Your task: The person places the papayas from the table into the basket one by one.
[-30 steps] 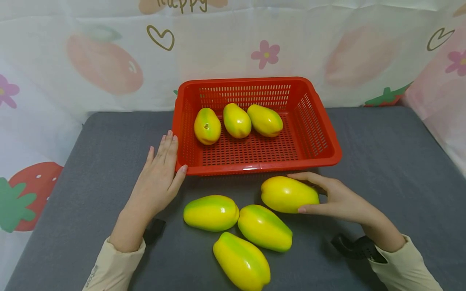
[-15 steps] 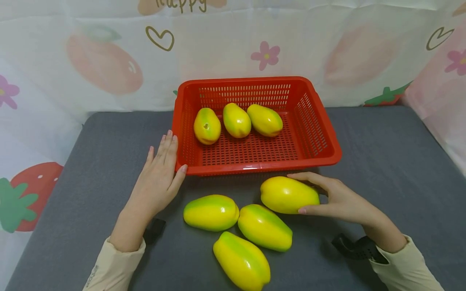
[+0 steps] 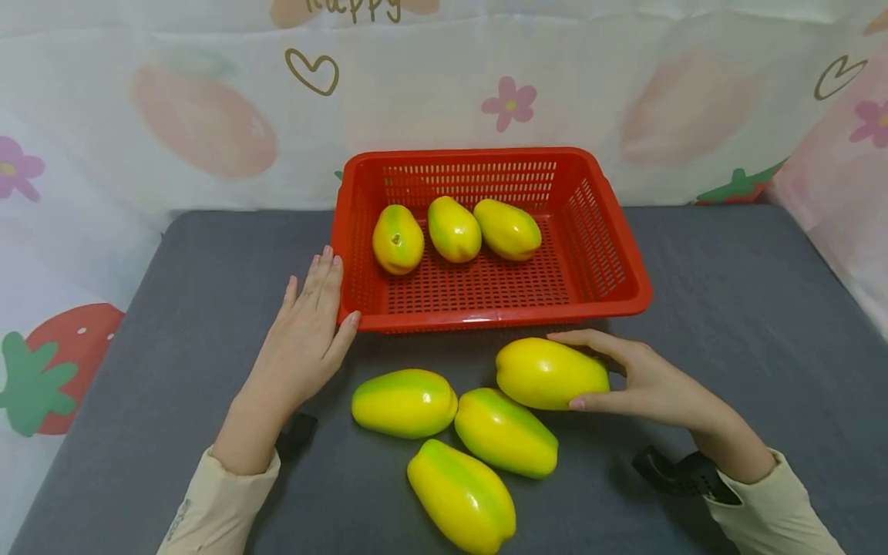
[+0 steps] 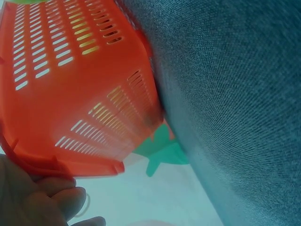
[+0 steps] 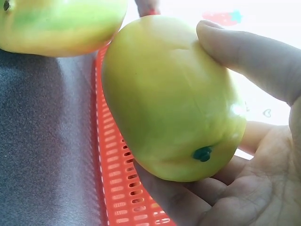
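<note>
My right hand (image 3: 641, 378) grips a yellow-green papaya (image 3: 548, 375) by its right end, just in front of the basket. In the right wrist view, thumb and fingers curl round this papaya (image 5: 174, 103), and its dark stem end faces the camera. The fingers of my left hand (image 3: 294, 343) lie straight along the left rim of the red plastic basket (image 3: 486, 316). From the left wrist, fingertips (image 4: 70, 200) show right at the basket's rim. Inside the basket sit three papayas (image 3: 454, 230), grouped at the left and middle.
Three more papayas (image 3: 405, 403) lie close together on the grey cloth-covered table (image 3: 728, 324), in front of the basket. A printed curtain (image 3: 416, 77) hangs along the table's back edge. Each wrist wears a black strap (image 3: 676, 470).
</note>
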`<action>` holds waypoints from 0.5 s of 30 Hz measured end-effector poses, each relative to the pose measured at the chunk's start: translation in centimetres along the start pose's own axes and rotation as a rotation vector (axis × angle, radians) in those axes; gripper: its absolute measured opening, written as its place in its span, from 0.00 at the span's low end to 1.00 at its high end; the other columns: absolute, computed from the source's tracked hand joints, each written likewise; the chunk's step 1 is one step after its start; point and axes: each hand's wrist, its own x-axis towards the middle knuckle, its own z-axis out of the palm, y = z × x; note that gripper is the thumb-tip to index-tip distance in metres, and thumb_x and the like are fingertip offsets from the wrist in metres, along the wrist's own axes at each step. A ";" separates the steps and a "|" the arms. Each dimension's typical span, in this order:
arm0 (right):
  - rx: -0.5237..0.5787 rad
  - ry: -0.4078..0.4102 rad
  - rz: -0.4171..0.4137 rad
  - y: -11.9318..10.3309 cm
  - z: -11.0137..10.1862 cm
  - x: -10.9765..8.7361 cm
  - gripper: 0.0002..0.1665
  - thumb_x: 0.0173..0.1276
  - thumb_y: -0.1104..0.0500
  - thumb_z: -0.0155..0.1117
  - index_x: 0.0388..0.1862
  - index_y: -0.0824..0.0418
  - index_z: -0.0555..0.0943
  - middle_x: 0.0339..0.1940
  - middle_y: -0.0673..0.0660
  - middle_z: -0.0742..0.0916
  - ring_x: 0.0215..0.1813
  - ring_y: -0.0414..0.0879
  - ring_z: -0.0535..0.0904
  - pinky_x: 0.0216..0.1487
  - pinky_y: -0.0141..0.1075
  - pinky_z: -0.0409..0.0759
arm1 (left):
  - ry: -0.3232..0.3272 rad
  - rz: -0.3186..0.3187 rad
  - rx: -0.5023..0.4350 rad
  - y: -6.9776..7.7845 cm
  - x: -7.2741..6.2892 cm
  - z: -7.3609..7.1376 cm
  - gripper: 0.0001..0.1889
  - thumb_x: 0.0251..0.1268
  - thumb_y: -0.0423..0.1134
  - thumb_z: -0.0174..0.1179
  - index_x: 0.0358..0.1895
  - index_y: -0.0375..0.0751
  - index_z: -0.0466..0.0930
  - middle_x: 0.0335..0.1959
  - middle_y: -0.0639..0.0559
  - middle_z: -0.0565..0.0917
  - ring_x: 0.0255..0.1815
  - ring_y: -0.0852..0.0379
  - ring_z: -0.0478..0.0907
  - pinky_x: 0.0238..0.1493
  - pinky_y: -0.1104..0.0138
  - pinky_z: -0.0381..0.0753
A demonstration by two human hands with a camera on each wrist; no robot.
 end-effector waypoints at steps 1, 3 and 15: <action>0.006 0.000 0.000 0.0 0.0 0.0 0.36 0.60 0.61 0.69 0.67 0.52 0.68 0.58 0.50 0.78 0.51 0.45 0.76 0.50 0.33 0.77 | 0.001 0.001 -0.003 0.0 0.0 0.0 0.36 0.73 0.48 0.42 0.74 0.31 0.38 0.76 0.40 0.40 0.76 0.45 0.39 0.71 0.47 0.38; 0.020 -0.002 -0.001 -0.1 -0.1 -0.1 0.36 0.60 0.62 0.69 0.67 0.52 0.67 0.59 0.50 0.77 0.51 0.45 0.75 0.50 0.34 0.77 | 0.000 0.000 -0.003 0.0 0.1 0.0 0.36 0.74 0.48 0.42 0.74 0.32 0.38 0.76 0.40 0.40 0.76 0.45 0.39 0.71 0.47 0.38; 0.073 -0.010 -0.094 -1.6 -0.3 0.4 0.39 0.58 0.67 0.68 0.68 0.54 0.67 0.60 0.52 0.77 0.53 0.45 0.75 0.51 0.34 0.77 | 0.000 0.007 -0.015 -0.1 0.1 0.0 0.36 0.74 0.47 0.41 0.74 0.30 0.39 0.76 0.39 0.41 0.75 0.44 0.40 0.71 0.46 0.39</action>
